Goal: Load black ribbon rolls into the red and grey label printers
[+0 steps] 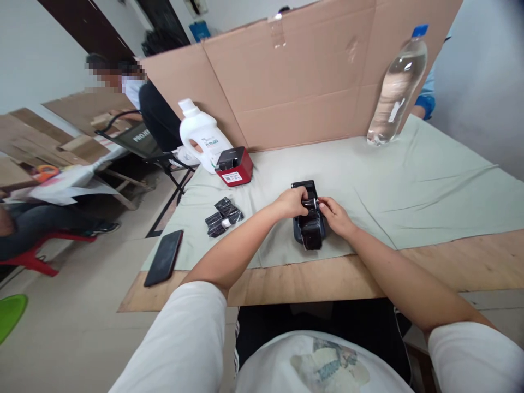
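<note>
In front of me on the cloth stands a small black device (311, 236), raised flap at the back, with a shiny black strip hanging over its front. A dark roll with a pale end (310, 203) lies across its middle. My left hand (291, 203) reaches in from the left, fingers curled around the roll. From the other side, my right hand (336, 216) pinches at the roll's right end; its fingertips are partly hidden. To the left lie folded black plastic-like strips (224, 216) with a small white piece among them.
A dark phone (164, 258) lies by the table's front left edge. Behind are a red and black box (235, 168) and a white jug (203, 134). A water bottle (397, 90) leans at the cardboard partition (298, 82). Other people sit to the left and behind the partition.
</note>
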The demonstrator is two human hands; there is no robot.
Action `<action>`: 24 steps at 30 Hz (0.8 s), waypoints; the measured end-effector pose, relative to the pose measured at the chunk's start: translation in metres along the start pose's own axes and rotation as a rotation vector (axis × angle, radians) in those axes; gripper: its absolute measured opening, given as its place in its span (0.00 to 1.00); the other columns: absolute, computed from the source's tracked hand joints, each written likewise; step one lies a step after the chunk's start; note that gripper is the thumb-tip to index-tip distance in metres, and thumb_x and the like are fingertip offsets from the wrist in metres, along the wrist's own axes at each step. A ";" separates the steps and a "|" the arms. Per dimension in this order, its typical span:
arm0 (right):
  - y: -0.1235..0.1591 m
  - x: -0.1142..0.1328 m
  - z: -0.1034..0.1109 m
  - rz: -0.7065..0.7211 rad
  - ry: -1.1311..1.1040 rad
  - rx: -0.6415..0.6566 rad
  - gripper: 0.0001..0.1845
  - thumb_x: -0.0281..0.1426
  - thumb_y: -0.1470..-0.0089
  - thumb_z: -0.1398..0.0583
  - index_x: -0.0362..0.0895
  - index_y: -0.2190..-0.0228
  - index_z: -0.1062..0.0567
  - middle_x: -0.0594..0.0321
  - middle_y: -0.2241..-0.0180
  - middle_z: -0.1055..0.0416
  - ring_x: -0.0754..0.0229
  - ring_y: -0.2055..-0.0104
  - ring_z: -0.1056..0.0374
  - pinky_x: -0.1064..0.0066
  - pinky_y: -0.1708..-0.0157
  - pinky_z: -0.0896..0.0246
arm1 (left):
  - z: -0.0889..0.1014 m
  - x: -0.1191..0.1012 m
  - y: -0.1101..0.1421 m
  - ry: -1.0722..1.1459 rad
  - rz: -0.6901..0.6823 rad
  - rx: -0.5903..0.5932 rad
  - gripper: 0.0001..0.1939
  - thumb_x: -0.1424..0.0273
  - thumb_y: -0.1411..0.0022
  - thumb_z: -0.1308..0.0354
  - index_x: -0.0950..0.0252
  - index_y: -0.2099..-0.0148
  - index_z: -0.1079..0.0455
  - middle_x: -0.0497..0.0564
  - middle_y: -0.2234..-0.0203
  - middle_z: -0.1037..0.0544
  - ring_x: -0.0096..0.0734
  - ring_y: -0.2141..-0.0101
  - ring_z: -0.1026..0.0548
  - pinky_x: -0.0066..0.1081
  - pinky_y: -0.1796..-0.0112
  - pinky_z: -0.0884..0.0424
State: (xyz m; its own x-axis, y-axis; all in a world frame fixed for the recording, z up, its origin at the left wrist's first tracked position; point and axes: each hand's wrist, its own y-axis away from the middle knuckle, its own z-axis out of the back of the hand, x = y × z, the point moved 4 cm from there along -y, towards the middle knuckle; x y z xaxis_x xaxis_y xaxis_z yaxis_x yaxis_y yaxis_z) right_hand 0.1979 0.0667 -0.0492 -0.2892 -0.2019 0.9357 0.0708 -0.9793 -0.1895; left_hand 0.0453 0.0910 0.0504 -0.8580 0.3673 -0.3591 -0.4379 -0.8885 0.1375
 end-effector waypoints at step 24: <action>0.003 -0.006 0.000 0.023 0.077 -0.010 0.26 0.50 0.43 0.46 0.45 0.53 0.28 0.54 0.53 0.26 0.51 0.52 0.30 0.52 0.47 0.37 | 0.060 0.224 0.170 -0.055 0.605 -0.180 0.14 0.57 0.46 0.41 0.62 0.64 0.30 0.51 0.66 0.22 0.38 0.64 0.26 0.32 0.62 0.33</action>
State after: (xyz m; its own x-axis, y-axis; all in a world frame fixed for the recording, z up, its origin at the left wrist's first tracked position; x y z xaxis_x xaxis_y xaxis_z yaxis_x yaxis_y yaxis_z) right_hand 0.1997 0.0654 -0.0550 -0.3602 -0.2243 0.9055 0.0686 -0.9744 -0.2141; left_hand -0.2376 0.0390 0.0484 -0.9542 -0.2054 -0.2177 0.1772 -0.9739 0.1421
